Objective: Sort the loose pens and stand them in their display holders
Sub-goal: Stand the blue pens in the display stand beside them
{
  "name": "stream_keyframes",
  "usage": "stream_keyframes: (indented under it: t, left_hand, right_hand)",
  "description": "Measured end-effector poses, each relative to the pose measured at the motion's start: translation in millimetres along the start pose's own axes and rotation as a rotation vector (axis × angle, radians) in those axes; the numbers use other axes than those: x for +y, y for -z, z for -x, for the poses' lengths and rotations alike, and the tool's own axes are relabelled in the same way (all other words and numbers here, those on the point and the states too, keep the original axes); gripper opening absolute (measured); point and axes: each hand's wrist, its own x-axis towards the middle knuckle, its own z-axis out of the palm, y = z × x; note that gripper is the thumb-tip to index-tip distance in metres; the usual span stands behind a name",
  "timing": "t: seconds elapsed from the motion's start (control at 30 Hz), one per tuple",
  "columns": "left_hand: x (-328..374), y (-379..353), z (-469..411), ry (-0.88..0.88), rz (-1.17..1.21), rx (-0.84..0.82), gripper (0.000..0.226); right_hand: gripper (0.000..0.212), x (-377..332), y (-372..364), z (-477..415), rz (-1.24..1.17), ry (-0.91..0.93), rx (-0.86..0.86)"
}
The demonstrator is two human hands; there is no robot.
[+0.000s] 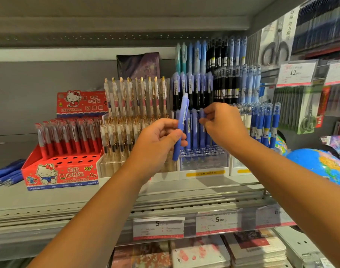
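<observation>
Left hand (159,140) grips 1 loose pen (184,105) upright before the clear holder (204,163); right hand (225,124) fingers (205,120) pinch a standing pen (201,134) there. Slotting step, I'd judge; next it needs a free hole.

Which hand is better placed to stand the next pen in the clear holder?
Left, most likely. The left hand grips a loose blue pen, its low end close beside the empty front holes of the clear holder. The right hand carries no loose pen; its fingers pinch a standing pen.
</observation>
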Motion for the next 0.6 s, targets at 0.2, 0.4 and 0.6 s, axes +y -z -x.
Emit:
stream_keyframes:
  t: [0.2,0.4,0.6]
  left_hand:
    - [0,-1,1,0.009,0.017,0.033,0.011]
    - [-1,-10,-2,-0.033,-0.091,0.029,0.013]
    - [3,-28,-14,-0.109,-0.397,0.026,0.009]
  right_hand:
    - [0.023,-8,9,5,0.068,0.032,-0.019]
    - [0.016,-32,32,21,-0.662,-0.018,-0.047]
    - [0.013,-34,44,25,-0.647,0.001,0.0]
